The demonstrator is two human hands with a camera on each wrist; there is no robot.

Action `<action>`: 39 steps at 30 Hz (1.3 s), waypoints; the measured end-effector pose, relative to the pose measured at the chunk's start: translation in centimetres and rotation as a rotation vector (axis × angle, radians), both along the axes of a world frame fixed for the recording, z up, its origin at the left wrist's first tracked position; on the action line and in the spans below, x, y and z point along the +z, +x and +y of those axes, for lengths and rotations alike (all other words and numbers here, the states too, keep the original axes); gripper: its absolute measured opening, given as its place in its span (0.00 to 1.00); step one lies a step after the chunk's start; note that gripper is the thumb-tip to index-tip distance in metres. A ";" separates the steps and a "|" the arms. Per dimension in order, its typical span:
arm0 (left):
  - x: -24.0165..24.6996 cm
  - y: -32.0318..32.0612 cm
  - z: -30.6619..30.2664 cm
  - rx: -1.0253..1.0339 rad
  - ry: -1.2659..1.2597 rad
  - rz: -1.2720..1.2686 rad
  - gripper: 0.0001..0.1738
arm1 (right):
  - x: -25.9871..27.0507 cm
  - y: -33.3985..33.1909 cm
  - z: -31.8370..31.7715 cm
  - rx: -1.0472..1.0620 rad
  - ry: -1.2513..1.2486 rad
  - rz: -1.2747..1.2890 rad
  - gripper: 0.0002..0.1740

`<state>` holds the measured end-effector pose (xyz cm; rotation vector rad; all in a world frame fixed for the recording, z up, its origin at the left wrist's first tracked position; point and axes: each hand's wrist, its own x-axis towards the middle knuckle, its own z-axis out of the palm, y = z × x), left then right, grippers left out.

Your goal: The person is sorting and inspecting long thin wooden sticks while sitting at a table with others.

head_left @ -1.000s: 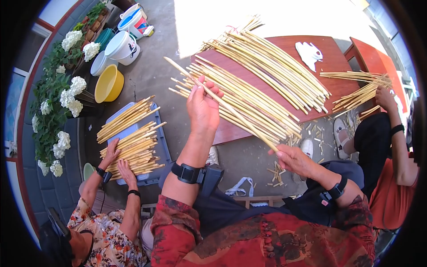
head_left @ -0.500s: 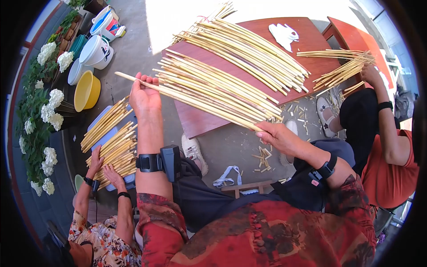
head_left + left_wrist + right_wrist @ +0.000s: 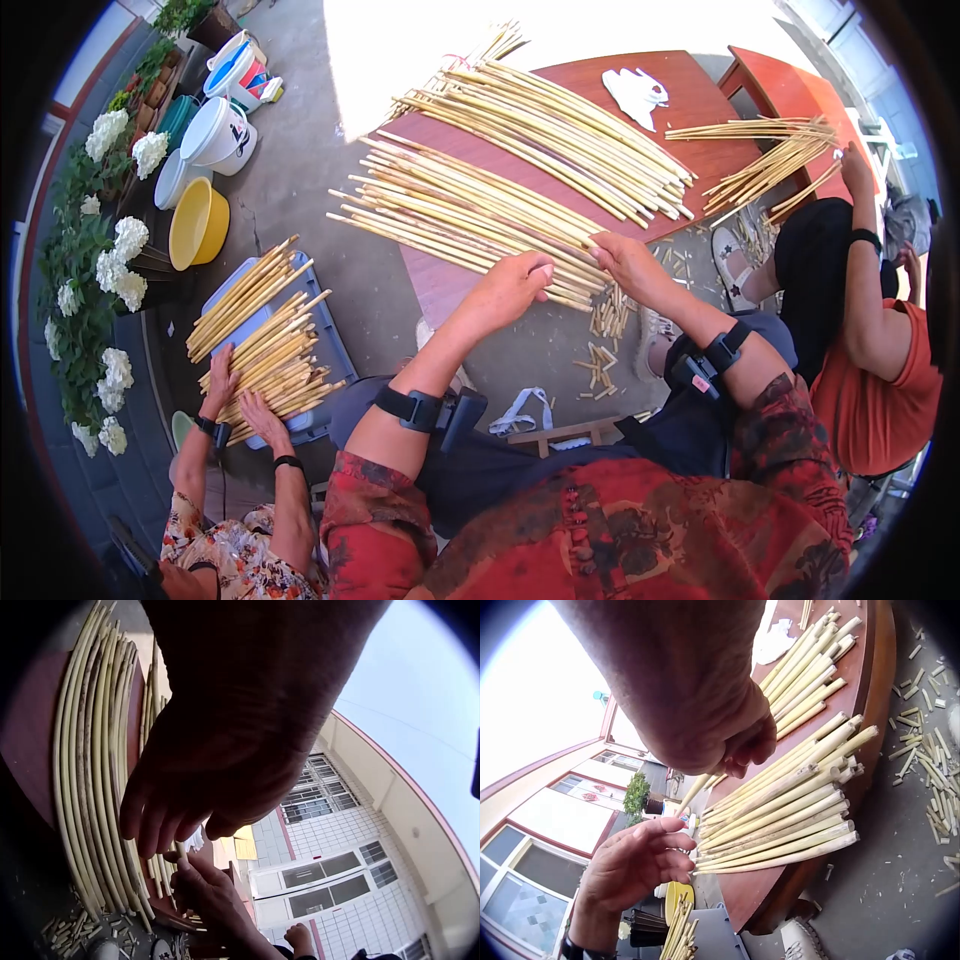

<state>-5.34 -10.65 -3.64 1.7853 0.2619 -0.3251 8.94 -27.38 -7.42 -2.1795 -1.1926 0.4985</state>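
Observation:
My right hand [image 3: 640, 268] pinches the near end of a pale, peeled stalk [image 3: 693, 793], which slants away over the front pile in the right wrist view. Beside it, my left hand [image 3: 508, 292] hangs over the near ends of that pile, fingers loosely bent and nothing between them. In the right wrist view the left palm [image 3: 634, 862] faces the stalk, apart from it. The front pile of stalks [image 3: 450, 215] lies side by side on a reddish-brown table [image 3: 430, 285], and a second pile [image 3: 560, 135] lies behind it.
To the left, another person's hands [image 3: 262, 418] rest on stalks over a blue-grey tray [image 3: 330, 340]. At right, a person in orange [image 3: 890, 390] reaches to a thinner bundle [image 3: 780, 165]. A white bag [image 3: 635, 95] lies on the table; cut pieces [image 3: 600, 365] litter the floor. Buckets and a yellow basin [image 3: 198, 225] stand left.
My left hand has let go of the stalk's far end and moved right, close to my right hand. The right hand has moved forward over the front pile, still holding the stalk.

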 end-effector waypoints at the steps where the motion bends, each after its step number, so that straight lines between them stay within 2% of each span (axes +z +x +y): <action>1: 0.1 -0.2 -0.3 -0.002 0.004 -0.002 0.18 | -0.4 0.3 0.0 -0.009 -0.020 0.003 0.11; 9: -0.1 -1.3 -1.6 -0.090 0.312 -0.267 0.15 | -3.1 1.2 1.2 -0.014 -0.049 -0.042 0.13; 19: 0.8 -2.0 -2.2 -0.229 0.424 -0.152 0.16 | -2.6 0.7 1.7 -0.009 -0.253 -0.228 0.12; 27: 0.9 -2.4 -3.0 -0.311 0.465 -0.113 0.17 | -3.9 1.1 2.0 0.028 -0.277 -0.194 0.12; 34: 0.8 -2.5 -2.7 -0.309 0.496 -0.129 0.16 | -4.2 1.0 2.6 0.041 -0.209 -0.196 0.11; 39: 0.8 -2.5 -2.7 -0.325 0.510 -0.127 0.16 | -4.1 1.0 3.0 0.052 -0.259 -0.183 0.11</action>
